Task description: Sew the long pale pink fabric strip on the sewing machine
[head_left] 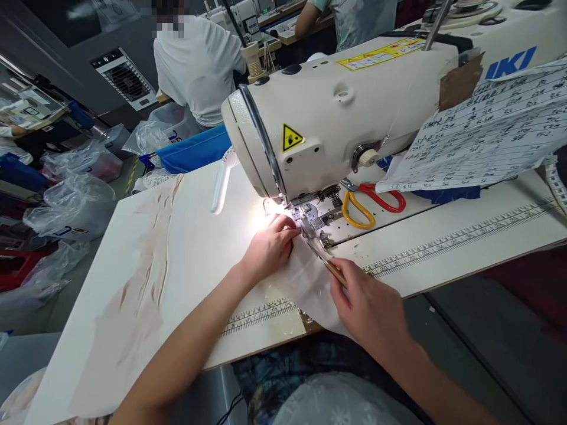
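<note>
My left hand [272, 245] lies beside the needle area of the sewing machine [349, 106], fingers bunched and pressed on a thin, pale fabric [305, 277]. My right hand [370, 301] is closed around a slim tool, seemingly tweezers [335, 273], with a tan grip and metal tips. Those tips reach the fabric edge by the presser foot [305, 221], just right of my left fingertips. A bright lamp washes out detail around the needle. From there the fabric drops over the table's front edge toward my lap.
Scissors [358, 215] with one yellow and one red handle lie right of the needle area. Paper sheets with handwriting [482, 130] hang over the machine arm. Sheer beige fabric [128, 319] is spread on the table's left. Printed rulers [456, 239] run along the front. Other people sit beyond.
</note>
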Action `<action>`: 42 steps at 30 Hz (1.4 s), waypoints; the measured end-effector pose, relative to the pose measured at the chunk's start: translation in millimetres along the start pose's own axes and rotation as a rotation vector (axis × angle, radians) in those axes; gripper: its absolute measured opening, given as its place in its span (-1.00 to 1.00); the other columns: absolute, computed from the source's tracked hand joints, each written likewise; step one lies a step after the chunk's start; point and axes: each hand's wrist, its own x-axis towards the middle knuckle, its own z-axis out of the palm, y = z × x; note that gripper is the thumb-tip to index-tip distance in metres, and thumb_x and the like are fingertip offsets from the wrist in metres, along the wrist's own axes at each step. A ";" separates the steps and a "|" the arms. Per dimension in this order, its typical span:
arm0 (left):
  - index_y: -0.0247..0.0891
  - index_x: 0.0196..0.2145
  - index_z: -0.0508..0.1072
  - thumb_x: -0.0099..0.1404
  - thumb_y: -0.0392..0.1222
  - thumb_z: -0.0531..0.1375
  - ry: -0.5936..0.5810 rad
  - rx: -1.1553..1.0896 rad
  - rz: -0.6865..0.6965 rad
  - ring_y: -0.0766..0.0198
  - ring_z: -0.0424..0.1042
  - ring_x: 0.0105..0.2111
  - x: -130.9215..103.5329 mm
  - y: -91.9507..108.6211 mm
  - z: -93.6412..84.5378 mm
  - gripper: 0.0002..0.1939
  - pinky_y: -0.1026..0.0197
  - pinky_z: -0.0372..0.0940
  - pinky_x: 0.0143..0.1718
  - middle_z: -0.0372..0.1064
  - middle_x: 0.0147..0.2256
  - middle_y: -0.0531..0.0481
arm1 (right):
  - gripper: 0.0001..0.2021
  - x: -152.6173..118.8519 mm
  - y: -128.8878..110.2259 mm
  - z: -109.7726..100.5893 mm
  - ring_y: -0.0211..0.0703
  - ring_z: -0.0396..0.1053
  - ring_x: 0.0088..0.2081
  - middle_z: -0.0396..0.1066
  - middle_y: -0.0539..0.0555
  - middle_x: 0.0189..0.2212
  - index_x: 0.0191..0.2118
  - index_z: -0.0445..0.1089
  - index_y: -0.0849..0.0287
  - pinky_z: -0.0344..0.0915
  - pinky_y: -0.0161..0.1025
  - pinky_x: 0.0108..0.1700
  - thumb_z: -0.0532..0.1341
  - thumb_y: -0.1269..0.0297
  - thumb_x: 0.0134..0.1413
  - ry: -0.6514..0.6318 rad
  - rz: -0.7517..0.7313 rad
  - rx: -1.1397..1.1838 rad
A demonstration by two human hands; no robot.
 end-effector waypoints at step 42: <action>-0.53 0.13 0.30 0.33 -0.25 -0.05 -0.043 0.064 -0.113 -0.15 0.20 0.16 -21.6 34.8 14.0 -0.52 -0.21 0.23 0.13 0.24 0.14 -0.43 | -0.76 -22.1 6.7 -23.0 -0.21 0.52 -0.47 0.56 0.13 -0.33 -0.12 0.38 0.26 0.28 -0.37 -0.58 -0.03 0.44 0.29 -0.184 -0.112 -0.001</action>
